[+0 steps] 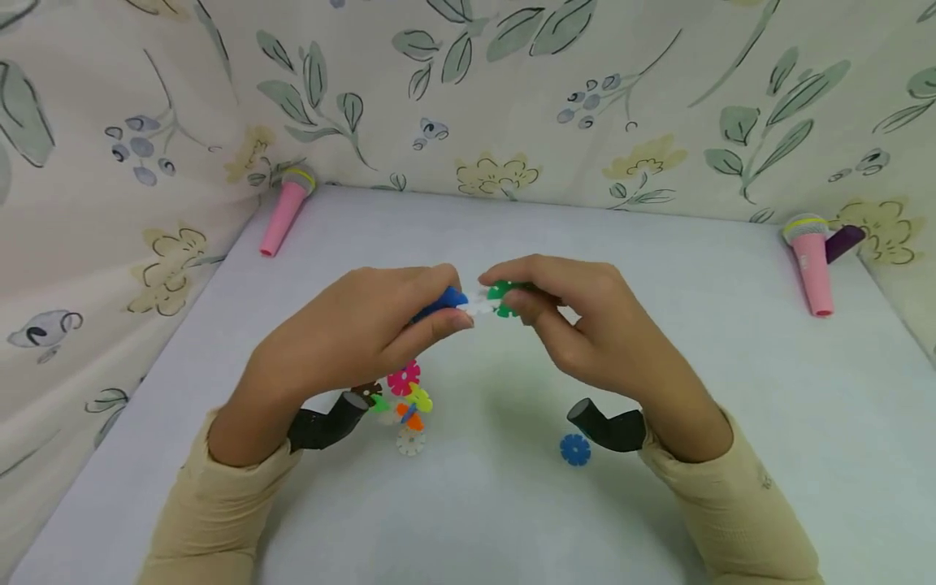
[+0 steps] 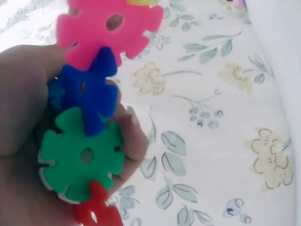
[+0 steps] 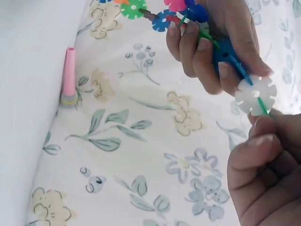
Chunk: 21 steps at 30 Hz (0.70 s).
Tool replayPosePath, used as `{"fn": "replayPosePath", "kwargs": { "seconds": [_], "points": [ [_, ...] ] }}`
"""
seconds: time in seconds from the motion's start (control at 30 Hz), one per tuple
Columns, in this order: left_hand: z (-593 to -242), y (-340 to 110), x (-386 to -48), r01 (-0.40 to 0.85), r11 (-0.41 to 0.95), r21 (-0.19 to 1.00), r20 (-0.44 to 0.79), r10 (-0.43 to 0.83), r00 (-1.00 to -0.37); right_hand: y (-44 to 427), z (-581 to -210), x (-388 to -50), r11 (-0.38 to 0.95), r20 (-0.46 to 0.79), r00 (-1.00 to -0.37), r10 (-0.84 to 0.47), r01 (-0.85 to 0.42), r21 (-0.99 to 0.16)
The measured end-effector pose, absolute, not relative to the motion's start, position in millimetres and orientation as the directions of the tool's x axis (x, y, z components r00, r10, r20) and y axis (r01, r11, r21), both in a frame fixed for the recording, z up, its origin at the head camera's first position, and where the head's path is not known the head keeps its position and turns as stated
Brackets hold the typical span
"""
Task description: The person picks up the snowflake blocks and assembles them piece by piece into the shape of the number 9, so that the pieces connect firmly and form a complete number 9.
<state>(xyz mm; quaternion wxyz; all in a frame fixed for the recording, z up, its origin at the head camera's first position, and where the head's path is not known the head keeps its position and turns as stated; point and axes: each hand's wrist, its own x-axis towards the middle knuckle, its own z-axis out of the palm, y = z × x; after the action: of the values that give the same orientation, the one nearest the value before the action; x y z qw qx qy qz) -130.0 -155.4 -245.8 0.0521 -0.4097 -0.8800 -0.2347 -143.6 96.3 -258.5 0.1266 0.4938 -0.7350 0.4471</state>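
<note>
My left hand (image 1: 366,317) grips a chain of slotted snowflake discs; a blue disc (image 3: 225,59) shows at its fingertips. Pink (image 2: 113,28), dark blue (image 2: 89,89), green (image 2: 82,155) and red discs (image 2: 98,209) of the chain show in the left wrist view. My right hand (image 1: 578,309) pinches a green disc (image 1: 503,298) between thumb and fingers. Between the hands, a white disc (image 3: 256,96) meets the blue one on one side and the green one on the other. How deep the slots sit cannot be told.
Below the left hand are a pink disc (image 1: 404,378), a white disc (image 1: 410,441) and several others; whether they hang or lie is unclear. A blue disc (image 1: 575,449) lies near the right wrist. Pink microphones stand at back left (image 1: 285,213) and right (image 1: 812,268).
</note>
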Motion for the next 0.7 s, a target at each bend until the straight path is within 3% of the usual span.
{"fn": "replayPosePath", "kwargs": {
  "seconds": [0.17,0.23,0.3,0.4,0.47,0.6,0.7],
  "points": [
    [-242,-158,-130,0.737,0.539,0.408,0.336,0.662,-0.67,102,-270,-164,-0.055,0.519,-0.517,-0.681,-0.67,-0.74],
    [-241,-159,-129,0.746,0.525,0.409,0.359,0.66,-0.661,101,-282,-174,-0.005,0.38,-0.529,-0.758,-0.579,-0.816],
    [-241,-160,-129,0.752,0.516,0.41,0.37,0.66,-0.654,95,-294,-178,0.162,0.169,-0.516,-0.84,-0.537,-0.828],
    [-242,-160,-130,0.756,0.507,0.414,0.378,0.66,-0.65,74,-313,-169,0.45,-0.154,-0.468,-0.87,-0.626,-0.637],
    [-243,-160,-131,0.755,0.502,0.422,0.375,0.662,-0.649,52,-324,-154,0.524,-0.283,-0.441,-0.852,-0.715,-0.462],
    [-243,-161,-131,0.744,0.499,0.444,0.344,0.672,-0.656,17,-346,-123,0.518,-0.334,-0.44,-0.834,-0.833,-0.195],
    [-244,-162,-130,0.737,0.501,0.454,0.326,0.676,-0.661,6,-355,-112,0.472,-0.278,-0.427,-0.86,-0.873,-0.12]
  ]
}}
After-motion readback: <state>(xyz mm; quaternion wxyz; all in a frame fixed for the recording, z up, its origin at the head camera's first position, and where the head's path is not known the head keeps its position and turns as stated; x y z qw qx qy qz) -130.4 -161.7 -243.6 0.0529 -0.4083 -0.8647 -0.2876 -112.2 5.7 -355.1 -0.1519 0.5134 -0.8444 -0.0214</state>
